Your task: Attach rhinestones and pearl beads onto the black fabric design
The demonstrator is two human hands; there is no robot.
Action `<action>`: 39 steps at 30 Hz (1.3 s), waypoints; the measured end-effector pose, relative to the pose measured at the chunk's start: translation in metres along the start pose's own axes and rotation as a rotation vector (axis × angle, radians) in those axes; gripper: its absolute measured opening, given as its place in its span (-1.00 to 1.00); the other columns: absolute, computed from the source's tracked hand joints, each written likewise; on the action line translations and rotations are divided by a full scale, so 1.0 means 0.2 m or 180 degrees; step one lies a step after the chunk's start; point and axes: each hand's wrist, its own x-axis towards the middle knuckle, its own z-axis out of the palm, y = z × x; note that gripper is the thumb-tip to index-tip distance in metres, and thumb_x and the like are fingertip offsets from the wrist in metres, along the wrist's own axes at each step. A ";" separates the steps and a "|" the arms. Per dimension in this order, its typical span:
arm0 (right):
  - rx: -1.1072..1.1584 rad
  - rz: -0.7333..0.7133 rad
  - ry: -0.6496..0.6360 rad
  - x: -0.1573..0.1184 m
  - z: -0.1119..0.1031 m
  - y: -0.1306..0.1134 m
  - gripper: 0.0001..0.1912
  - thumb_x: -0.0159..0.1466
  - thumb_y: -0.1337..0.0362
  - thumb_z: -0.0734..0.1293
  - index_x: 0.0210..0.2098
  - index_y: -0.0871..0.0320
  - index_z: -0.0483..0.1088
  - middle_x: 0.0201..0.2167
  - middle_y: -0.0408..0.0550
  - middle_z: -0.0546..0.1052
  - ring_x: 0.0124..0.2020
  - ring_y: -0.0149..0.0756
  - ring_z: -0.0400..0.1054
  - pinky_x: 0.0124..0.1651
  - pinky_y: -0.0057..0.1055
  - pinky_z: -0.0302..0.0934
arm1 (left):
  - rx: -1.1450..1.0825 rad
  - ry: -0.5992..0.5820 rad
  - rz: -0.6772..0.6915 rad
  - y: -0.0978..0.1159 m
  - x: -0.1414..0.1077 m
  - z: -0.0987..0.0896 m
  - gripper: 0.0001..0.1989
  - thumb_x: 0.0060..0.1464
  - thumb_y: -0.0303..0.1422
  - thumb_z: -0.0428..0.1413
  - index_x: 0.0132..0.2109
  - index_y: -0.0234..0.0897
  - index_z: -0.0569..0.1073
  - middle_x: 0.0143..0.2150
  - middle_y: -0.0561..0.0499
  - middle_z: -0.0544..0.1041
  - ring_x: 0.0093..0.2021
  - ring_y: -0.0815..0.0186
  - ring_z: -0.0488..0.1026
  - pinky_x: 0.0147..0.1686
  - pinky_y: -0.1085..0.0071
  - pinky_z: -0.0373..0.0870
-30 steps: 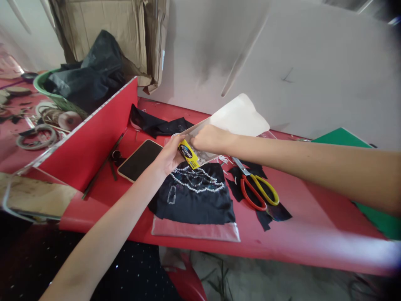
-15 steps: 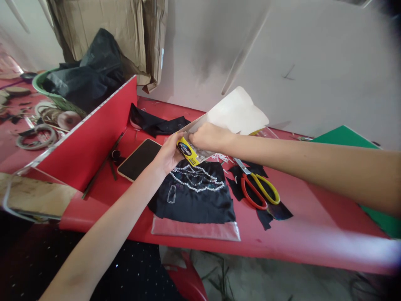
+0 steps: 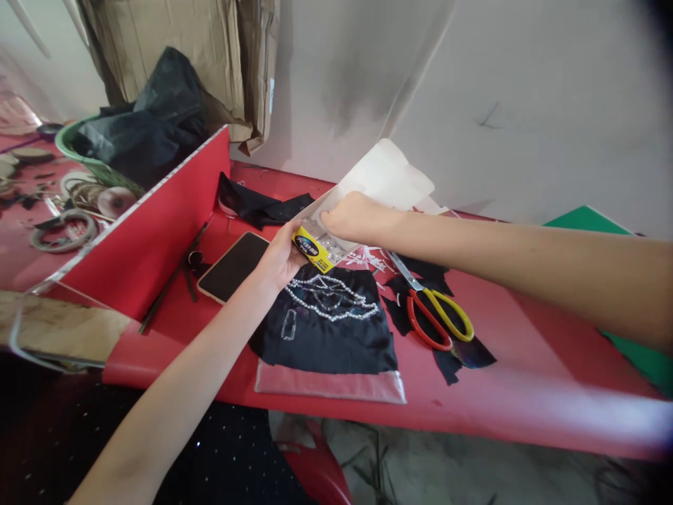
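Observation:
My left hand (image 3: 287,256) grips the near left end of a small yellow and white box (image 3: 314,252) whose white lid (image 3: 392,175) stands raised. Small clear or silvery pieces show inside it. Over the open box is my right hand (image 3: 347,216), its fingers curled together; whatever they hold is too small to make out. Below the box lies black cloth (image 3: 329,347) with a silvery bead string (image 3: 331,315) and a small clear outlined piece (image 3: 289,325). The cloth rests on a clear plastic sheet (image 3: 331,386).
Scissors (image 3: 431,315) with red and yellow handles lie on black scraps at the right. At the left are a dark phone-like slab (image 3: 234,266), a red upright board (image 3: 158,231), a green basket (image 3: 84,158) and tape rolls. A green board (image 3: 589,219) stands farther right.
My right hand has lifted slightly up within the box. The box and its lid have shifted a little to the left, with my left hand still on it.

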 end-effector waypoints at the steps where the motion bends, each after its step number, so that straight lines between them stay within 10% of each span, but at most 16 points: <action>1: -0.0135 -0.0004 -0.0170 0.00 -0.02 -0.01 -0.79 0.19 0.57 0.21 -0.42 0.23 0.42 -0.49 0.09 0.55 -0.38 -0.18 0.44 -0.35 -0.28 0.08 | 0.0012 0.0000 -0.0009 0.00 0.00 0.00 -0.91 0.13 -0.39 0.09 -0.25 -0.34 0.42 -0.40 -0.01 0.52 -0.32 0.27 0.52 -0.16 0.30 0.49; 5: -0.0611 -0.0028 -0.0636 -0.01 -0.06 -0.04 -0.78 0.22 0.56 0.20 -0.37 0.24 0.44 -0.43 0.10 0.57 -0.34 -0.20 0.44 -0.30 -0.27 0.11 | 0.0018 -0.0076 -0.0003 0.00 0.00 0.01 -0.87 0.14 -0.38 0.07 -0.19 -0.34 0.43 -0.36 -0.05 0.54 -0.26 0.23 0.53 -0.14 0.27 0.49; 18: -0.0462 0.0274 -0.0081 -0.02 -0.11 0.00 -0.71 0.27 0.49 0.11 -0.11 0.33 0.39 -0.34 0.20 0.56 -0.30 -0.08 0.44 -0.33 -0.26 0.16 | 0.0191 0.0271 0.0576 0.01 0.08 -0.06 -0.76 0.06 -0.34 0.17 -0.12 -0.26 0.36 -0.26 -0.03 0.50 -0.21 0.27 0.51 -0.23 0.38 0.44; 22: 0.1643 0.0573 0.0382 -0.06 -0.08 0.04 -0.88 0.27 0.36 0.18 -0.23 0.25 0.32 -0.43 0.01 0.51 -0.43 -0.31 0.37 -0.32 -0.35 0.19 | 0.0172 0.0516 0.0895 0.02 0.09 -0.07 -0.77 0.08 -0.38 0.15 -0.11 -0.22 0.31 -0.27 0.00 0.49 -0.22 0.31 0.49 -0.19 0.40 0.42; 29: 0.5864 0.0758 0.0466 -0.16 0.27 -0.05 -0.86 0.27 0.21 0.22 -0.36 0.12 0.20 -0.53 -0.22 0.30 -0.54 -0.49 0.18 -0.45 -0.45 0.17 | 0.0993 0.0916 0.1687 0.06 0.08 -0.14 -0.69 -0.02 -0.34 0.26 -0.11 -0.15 0.38 -0.19 0.05 0.46 -0.11 0.32 0.44 -0.16 0.47 0.37; 36: 0.6961 0.0443 0.0845 -0.27 0.39 -0.19 -0.81 0.27 0.17 0.28 -0.40 0.10 0.23 -0.57 -0.26 0.20 -0.57 -0.49 0.08 -0.48 -0.46 0.12 | 0.1917 0.0945 0.1955 0.11 0.06 -0.16 -0.76 0.00 -0.39 0.17 -0.12 -0.18 0.47 0.09 -0.06 0.46 0.20 0.16 0.31 0.20 0.29 0.18; 39: 0.7159 0.0589 0.0756 -0.30 0.39 -0.21 -0.78 0.26 0.15 0.27 -0.43 0.09 0.18 -0.59 -0.27 0.15 -0.58 -0.47 0.04 -0.52 -0.47 0.08 | 0.2752 0.0953 0.2756 0.09 -0.02 -0.10 -0.73 0.05 -0.36 0.16 -0.06 -0.17 0.46 0.14 -0.06 0.39 0.26 0.14 0.20 0.31 0.23 0.00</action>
